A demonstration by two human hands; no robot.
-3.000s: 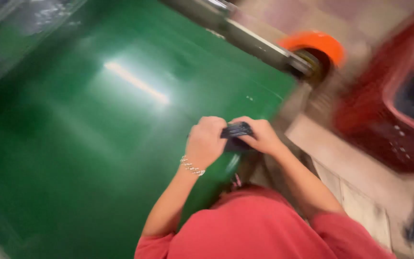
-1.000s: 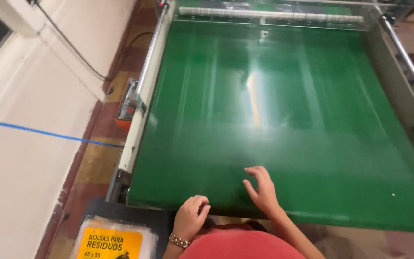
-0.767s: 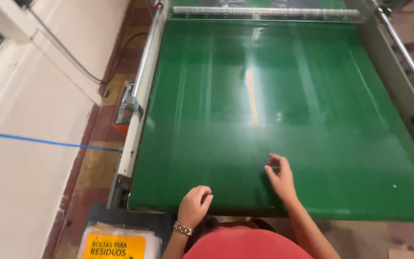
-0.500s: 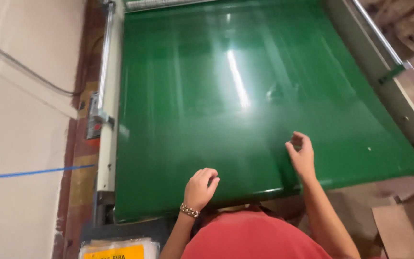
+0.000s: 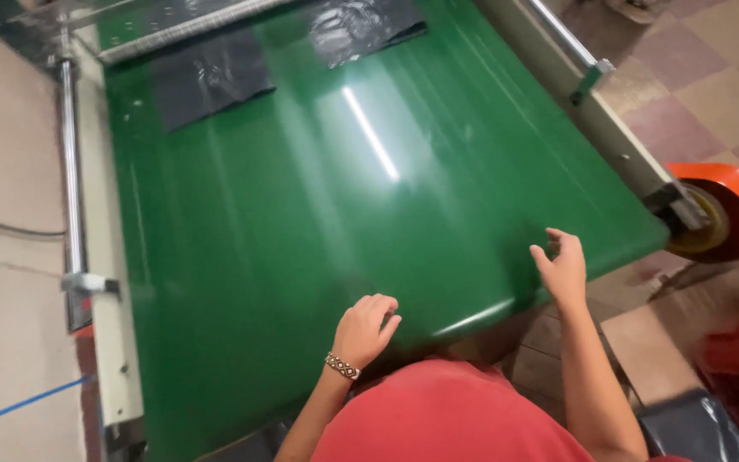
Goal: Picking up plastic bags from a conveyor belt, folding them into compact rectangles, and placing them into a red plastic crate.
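Looking down, I see the green conveyor belt [image 5: 301, 222] filling most of the view, glossy, with a streak of light glare across its middle. Metal side rails run along it: the left rail [image 5: 70, 171] from 8 to 11 o'clock, the right rail [image 5: 592, 94] from 1 to 3 o'clock. At the belt's far end, near 12 o'clock, two black plastic bags lie flat on the green surface: the left bag [image 5: 211, 77] and the right bag [image 5: 361, 26], near each other but apart. An orange tape roll [image 5: 724, 210] sits at 3 o'clock, just past the end of the right rail.

My left hand [image 5: 365, 329] rests at the belt's near edge around 6 o'clock, its fingers [image 5: 382, 308] curled loosely inward and holding nothing; a beaded bracelet [image 5: 343, 367] circles that wrist. My right hand [image 5: 562, 265] hovers over the belt's near right corner at about 4 o'clock, its fingers [image 5: 558, 239] spread and slightly bent, empty. Both hands are well apart from the bags.
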